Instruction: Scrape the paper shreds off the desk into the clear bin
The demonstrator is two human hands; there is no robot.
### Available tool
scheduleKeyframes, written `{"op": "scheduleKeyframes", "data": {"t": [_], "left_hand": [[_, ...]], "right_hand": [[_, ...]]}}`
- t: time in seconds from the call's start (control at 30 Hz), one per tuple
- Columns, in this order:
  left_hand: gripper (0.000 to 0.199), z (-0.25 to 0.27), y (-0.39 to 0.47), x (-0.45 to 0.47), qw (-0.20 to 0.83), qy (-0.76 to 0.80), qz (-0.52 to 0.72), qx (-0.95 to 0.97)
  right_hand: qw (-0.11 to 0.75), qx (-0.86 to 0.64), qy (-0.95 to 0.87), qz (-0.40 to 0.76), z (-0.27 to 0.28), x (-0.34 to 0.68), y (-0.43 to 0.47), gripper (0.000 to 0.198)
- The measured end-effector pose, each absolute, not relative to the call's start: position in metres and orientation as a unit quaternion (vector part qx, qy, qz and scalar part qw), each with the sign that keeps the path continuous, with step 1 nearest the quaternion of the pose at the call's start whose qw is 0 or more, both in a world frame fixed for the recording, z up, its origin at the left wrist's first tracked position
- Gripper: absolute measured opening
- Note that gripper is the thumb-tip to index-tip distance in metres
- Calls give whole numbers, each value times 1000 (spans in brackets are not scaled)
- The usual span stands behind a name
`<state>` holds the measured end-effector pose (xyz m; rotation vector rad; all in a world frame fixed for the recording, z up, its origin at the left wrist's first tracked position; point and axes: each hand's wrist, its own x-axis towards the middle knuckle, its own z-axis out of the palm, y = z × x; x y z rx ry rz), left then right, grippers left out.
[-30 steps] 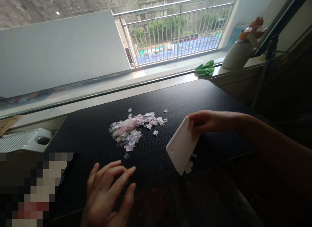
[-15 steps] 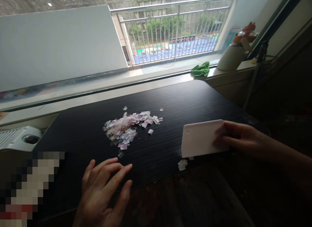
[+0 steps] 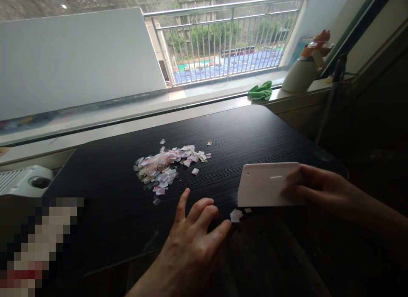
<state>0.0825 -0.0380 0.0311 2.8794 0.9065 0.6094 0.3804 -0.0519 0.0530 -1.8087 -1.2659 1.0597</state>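
My right hand (image 3: 321, 186) grips the right end of a flat white plastic scraper (image 3: 264, 188), which has a small hole in its upper left corner. The scraper is tilted up over the near right part of the black table (image 3: 229, 127). A few small paper scraps (image 3: 236, 215) lie at the table's near edge, just below the scraper's left end. My left hand (image 3: 196, 237) is open and empty, its fingers apart and bent, the fingertips close to those scraps. Farther back, a loose pile of small white and pinkish paper scraps (image 3: 162, 165) lies on the table.
Behind the table runs a window sill (image 3: 191, 112) with a crumpled green cloth (image 3: 260, 91) and a pale jug (image 3: 299, 73) on it. A white appliance (image 3: 24, 180) stands at the left. Single scraps lie around the pile.
My left hand has moved right, from in front of the pile toward the few scraps by the scraper. The scraper has shifted slightly right and its tilt has changed a little.
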Motion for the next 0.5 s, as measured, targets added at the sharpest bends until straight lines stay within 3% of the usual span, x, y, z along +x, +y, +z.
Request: {"op": "scheduleKeyframes", "data": {"t": [0.23, 0.5], "left_hand": [[38, 37, -39, 87, 23, 284, 156, 946], [37, 38, -40, 89, 20, 280, 156, 947]], "right_hand": [[360, -682, -465, 434, 55, 373, -62, 33], [366, -678, -469, 431, 58, 367, -56, 33]]}}
